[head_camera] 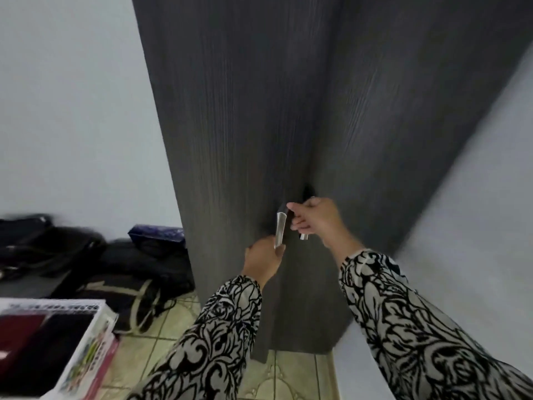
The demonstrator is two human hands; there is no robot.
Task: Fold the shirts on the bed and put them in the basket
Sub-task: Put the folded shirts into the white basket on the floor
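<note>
Two hands (264, 262) (313, 216) grip grey wardrobe (230, 125) handles, tiled floor (150, 342).

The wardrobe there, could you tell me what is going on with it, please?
A person in patterned sleeves stands at a dark grey wardrobe, one hand on each door handle. The left hand holds the bottom of the left handle; the right hand grips the right handle. The doors look shut or barely ajar. No shirts, bed or basket are in view. Dark bags lie on the floor to the left, and a box sits nearer the camera.
</note>
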